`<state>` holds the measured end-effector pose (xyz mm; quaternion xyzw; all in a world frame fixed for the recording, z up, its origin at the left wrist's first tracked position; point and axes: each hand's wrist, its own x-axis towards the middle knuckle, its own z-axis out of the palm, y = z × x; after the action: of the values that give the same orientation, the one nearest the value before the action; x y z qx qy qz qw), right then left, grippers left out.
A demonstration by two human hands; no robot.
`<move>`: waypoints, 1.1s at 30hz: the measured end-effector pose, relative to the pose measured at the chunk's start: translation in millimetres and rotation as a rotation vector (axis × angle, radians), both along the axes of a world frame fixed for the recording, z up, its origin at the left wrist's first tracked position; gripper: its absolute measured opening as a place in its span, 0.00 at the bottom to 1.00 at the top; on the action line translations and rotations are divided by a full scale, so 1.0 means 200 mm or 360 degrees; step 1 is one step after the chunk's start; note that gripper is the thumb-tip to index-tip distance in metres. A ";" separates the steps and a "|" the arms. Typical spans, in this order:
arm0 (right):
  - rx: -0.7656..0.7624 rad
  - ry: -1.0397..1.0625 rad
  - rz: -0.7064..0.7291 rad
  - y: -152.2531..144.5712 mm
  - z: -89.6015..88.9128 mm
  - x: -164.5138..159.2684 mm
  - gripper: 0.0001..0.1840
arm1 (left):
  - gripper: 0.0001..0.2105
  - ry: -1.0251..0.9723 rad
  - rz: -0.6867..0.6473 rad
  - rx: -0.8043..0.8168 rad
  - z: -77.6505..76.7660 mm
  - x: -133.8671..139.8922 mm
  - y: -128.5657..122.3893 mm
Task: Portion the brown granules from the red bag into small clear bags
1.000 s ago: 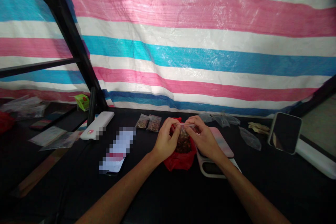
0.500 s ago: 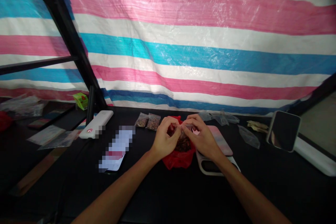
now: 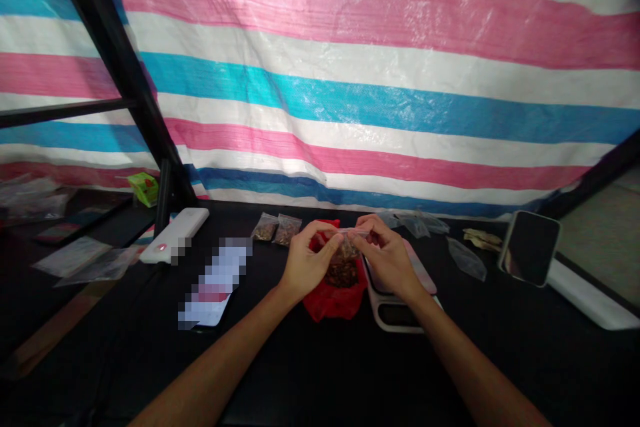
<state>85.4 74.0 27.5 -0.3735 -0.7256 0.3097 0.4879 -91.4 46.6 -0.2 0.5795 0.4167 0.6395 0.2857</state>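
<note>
Running out of view at the far left, a heap of clear, crinkled plastic bags (image 3: pixel 33 200) is blurred and cut off. Pixel blocks mask the screen of a flat, dark-edged phone (image 3: pixel 215 290). Two small clear plastic packets of brown bits (image 3: pixel 287 230) lie near my left hand (image 3: pixel 310 260), whose thumb and forefinger are pinched together on the left end of a small clear plastic bag (image 3: pixel 349 250) holding brown bits. That bag is between my hands, over an open red plastic bag (image 3: pixel 333 307) of brown bits. Its top edge runs left to right, nearly level, and its body hangs down from there; the bottom blends into the brown bits behind, so I cannot tell its long axis or whether it touches them. My right hand (image 3: pixel 385 260) pinches the right end just as tightly, covering part of a white-framed scale with a pinkish plate (image 3: pixel 424 267).
</note>
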 end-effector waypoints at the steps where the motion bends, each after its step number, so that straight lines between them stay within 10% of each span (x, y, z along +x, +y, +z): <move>1: 0.0022 -0.0005 0.0011 0.00 0.00 0.00 0.11 | 0.09 0.0009 -0.0007 -0.0009 0.01 0.00 0.00; 7: 0.0121 0.0003 0.0021 -0.01 -0.02 -0.04 0.15 | 0.09 -0.0167 0.0186 0.0003 0.05 -0.07 0.02; 14: 0.0427 -0.0198 -0.0431 0.06 -0.02 0.07 0.19 | 0.08 -0.0141 0.1140 -0.0134 0.00 -0.30 0.16; 21: 0.0389 -0.0365 -0.0937 0.26 -0.06 0.33 0.24 | 0.24 0.0862 0.1388 -0.0303 -0.06 -0.35 0.17; 33: 0.0002 -0.0995 -0.0689 0.38 -0.20 0.48 0.36 | 0.14 0.1323 0.1188 -0.0318 -0.07 -0.28 0.14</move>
<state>181.0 149.8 -11.8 -0.5944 -0.7439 0.0702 0.2973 -148.1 75.0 -13.3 0.5660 0.7292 0.3728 -0.0944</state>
